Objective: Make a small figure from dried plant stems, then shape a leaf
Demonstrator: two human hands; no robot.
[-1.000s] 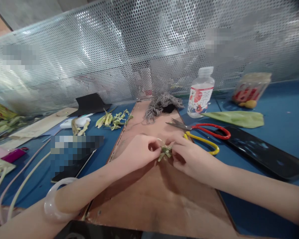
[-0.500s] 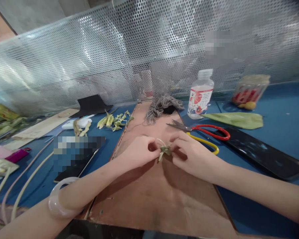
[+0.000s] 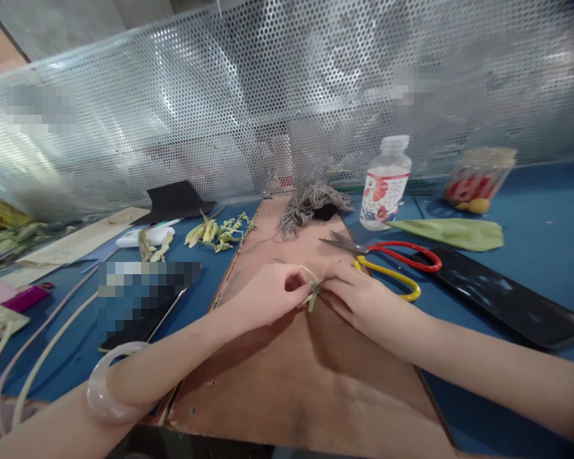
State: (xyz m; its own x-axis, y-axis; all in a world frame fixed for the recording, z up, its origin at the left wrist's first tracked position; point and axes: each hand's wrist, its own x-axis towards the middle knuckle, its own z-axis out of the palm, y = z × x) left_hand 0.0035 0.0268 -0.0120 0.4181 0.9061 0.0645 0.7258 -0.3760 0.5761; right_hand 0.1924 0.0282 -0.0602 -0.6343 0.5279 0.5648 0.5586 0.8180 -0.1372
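Observation:
Over the brown board (image 3: 287, 363), my left hand (image 3: 272, 290) pinches one side of a small green leaf-strip piece (image 3: 312, 299), thumb and forefinger together. The fingers of my right hand (image 3: 363, 296) close on its other side and hide part of it. A thin pale strand loops above the piece, and a short flat end hangs down. Beyond my right hand lies a pair of scissors (image 3: 402, 255) with one red and one yellow handle, blades partly spread. A bundle of grey yarn (image 3: 301, 207) rests at the board's far end.
On the right are a labelled bottle (image 3: 385, 185), a glass jar (image 3: 481, 178), a green leaf (image 3: 452, 233) and a black phone (image 3: 502, 296). Left stand a dark tablet-like device (image 3: 167, 312), cables (image 3: 52, 347) and small leaf bundles (image 3: 220, 233). A perforated metal screen (image 3: 268, 83) borders the back.
My right hand's fingers have drawn closer together around the leaf-strip piece, covering more of it. The left hand keeps its pinch, almost in the same place. The view has shifted slightly.

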